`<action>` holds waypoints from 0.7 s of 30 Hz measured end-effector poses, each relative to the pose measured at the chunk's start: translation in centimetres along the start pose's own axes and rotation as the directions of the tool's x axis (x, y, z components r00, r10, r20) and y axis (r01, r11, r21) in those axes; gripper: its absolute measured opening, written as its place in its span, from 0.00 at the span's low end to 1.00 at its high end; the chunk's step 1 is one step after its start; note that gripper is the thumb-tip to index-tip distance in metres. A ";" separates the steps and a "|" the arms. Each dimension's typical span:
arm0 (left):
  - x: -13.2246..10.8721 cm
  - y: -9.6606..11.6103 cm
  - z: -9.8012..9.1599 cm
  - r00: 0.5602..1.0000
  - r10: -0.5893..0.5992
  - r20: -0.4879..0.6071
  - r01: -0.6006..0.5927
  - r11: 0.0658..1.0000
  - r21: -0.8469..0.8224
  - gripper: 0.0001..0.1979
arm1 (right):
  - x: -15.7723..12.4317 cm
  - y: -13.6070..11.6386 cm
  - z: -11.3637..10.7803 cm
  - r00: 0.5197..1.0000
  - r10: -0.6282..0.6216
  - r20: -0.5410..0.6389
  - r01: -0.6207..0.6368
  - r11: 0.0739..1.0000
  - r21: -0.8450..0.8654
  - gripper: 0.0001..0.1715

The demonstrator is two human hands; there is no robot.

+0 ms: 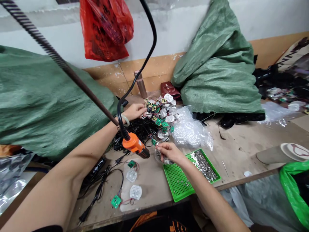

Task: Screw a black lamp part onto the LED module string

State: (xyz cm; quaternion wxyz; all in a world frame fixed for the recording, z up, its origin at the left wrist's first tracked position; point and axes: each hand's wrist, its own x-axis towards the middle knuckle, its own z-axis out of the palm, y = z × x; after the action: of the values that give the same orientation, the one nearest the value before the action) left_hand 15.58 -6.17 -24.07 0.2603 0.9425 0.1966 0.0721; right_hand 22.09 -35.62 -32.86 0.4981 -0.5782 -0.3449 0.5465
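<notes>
My left hand (134, 112) reaches into a heap of wired green circuit boards and clear plastic lens plates (162, 112), its fingertips at the heap's near edge. My right hand (169, 153) pinches a small clear round piece (158, 155) just above a green perforated tray (178, 182). Small metal screws (204, 166) lie spread in the tray's far corner. An orange electric screwdriver (135, 145) hangs on a black cord above my left forearm, touching neither hand. Near the table's front, a green board (116, 201) and a clear lens plate (135, 192) lie wired together.
Black cables (137, 129) tangle behind the screwdriver, and a plug (84, 217) lies at the front edge. A clear plastic bag (189, 130) sits beside the heap. Green woven sacks (217, 67) rise behind the wooden table (231, 154), with a metal flask (141, 84) near them.
</notes>
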 end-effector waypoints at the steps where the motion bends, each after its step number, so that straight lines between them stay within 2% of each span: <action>1: 0.5 -0.6 -0.7 0.995 -0.062 -0.074 0.062 0.998 0.000 0.19 | 0.0 0.0 0.0 1.000 -0.003 0.010 0.003 1.000 -0.003 0.26; 5: 1.6 -2.8 -2.1 0.917 -0.257 -0.304 0.280 0.959 0.035 0.17 | -0.1 -0.1 -0.1 1.000 -0.013 0.002 0.013 1.000 -0.022 0.28; 7: 1.4 -3.2 -2.0 0.887 -0.296 -0.355 0.339 0.939 0.062 0.14 | -0.4 -0.4 -0.4 0.999 -0.022 -0.024 0.021 1.000 -0.015 0.31; 9: 0.7 -3.1 -1.7 0.877 -0.299 -0.376 0.354 0.932 0.085 0.14 | -0.7 -1.0 -0.9 0.998 -0.036 -0.045 0.037 0.999 0.026 0.33; 10: 0.2 -2.8 -1.6 0.879 -0.279 -0.388 0.340 0.935 0.098 0.17 | -0.9 -1.4 -1.3 0.997 -0.048 -0.058 0.051 0.997 0.059 0.34; 12: -1.1 -2.0 -1.5 0.895 -0.163 -0.416 0.251 0.954 0.165 0.22 | -1.3 -2.3 -2.1 0.993 -0.077 -0.091 0.089 0.987 0.131 0.35; 15: -3.5 -1.0 -1.5 0.929 0.029 -0.370 0.102 0.939 0.330 0.19 | -1.8 -3.7 -3.4 0.976 -0.136 -0.168 0.174 0.956 0.236 0.32; 16: -4.1 -0.9 -1.5 0.943 0.040 -0.330 0.088 0.927 0.365 0.17 | -1.8 -4.2 -3.7 0.968 -0.154 -0.200 0.205 0.942 0.266 0.30; 18: -5.0 -1.0 -1.6 0.960 -0.017 -0.281 0.129 0.914 0.385 0.12 | -1.8 -5.3 -4.4 0.947 -0.184 -0.264 0.264 0.915 0.307 0.28; 21: -4.9 -1.9 -2.2 0.940 -0.108 -0.325 0.228 0.905 0.359 0.10 | -1.4 -7.4 -5.1 0.919 -0.224 -0.326 0.332 0.884 0.330 0.26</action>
State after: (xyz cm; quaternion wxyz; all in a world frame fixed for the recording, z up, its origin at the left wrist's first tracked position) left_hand 9.95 -5.70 -23.35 0.0395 0.9329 0.3253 0.1494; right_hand 27.91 -36.03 -25.88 0.7175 -0.4858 -0.2394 0.4381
